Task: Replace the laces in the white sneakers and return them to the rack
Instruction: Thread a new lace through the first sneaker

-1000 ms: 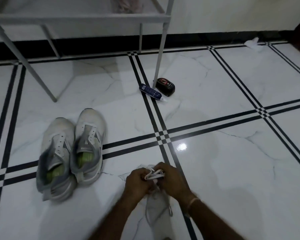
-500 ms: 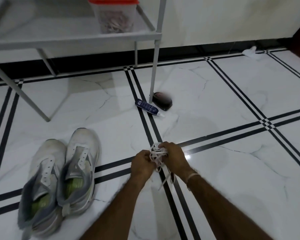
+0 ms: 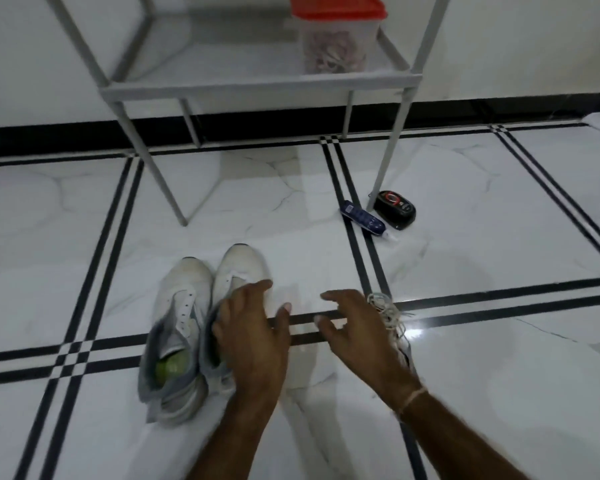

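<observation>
White sneakers [image 3: 201, 320], green insoles; red-lidded container [image 3: 336, 32].

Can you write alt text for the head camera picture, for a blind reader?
A person's open left hand is over a pair of unlaced white sneakers on a tiled floor; the open right hand is beside a bundle of laces. Behind stands a grey rack holding a red-lidded tub.

glossy marble floor [image 3: 465, 341], matt metal rack [image 3: 257, 86] — cloth sneakers [image 3: 201, 306]
</observation>
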Motion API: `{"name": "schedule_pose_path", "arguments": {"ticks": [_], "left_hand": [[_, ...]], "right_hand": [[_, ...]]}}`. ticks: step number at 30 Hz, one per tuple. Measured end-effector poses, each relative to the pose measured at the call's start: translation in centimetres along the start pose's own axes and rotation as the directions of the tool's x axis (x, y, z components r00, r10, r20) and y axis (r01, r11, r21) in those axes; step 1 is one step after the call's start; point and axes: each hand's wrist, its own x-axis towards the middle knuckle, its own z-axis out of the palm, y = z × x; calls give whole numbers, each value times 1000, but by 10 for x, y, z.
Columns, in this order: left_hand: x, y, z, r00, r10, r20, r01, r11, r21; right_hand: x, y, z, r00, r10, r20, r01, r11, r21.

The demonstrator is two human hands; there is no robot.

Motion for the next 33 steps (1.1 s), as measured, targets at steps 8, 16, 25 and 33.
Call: {"name": "schedule_pose_path", "arguments": {"ticks": [8, 16, 25, 33], "left_hand": [[8, -77, -34, 965, -197, 172, 180, 977, 113], [11, -42, -1, 957, -187, 223, 237, 944, -229], [28, -25, 8, 941, -90, 326, 220, 896, -386], [18, -129, -85, 897, -437, -68, 434, 899, -57]], "right_hand": [[6, -67, 91, 957, 137, 257, -181, 970, 160], [9, -28, 50, 984, 180, -9, -180, 984, 10], [21, -1, 28, 958, 274, -82, -271, 962, 37], [-16, -108, 115, 978, -147, 149, 121, 978, 170]]}}
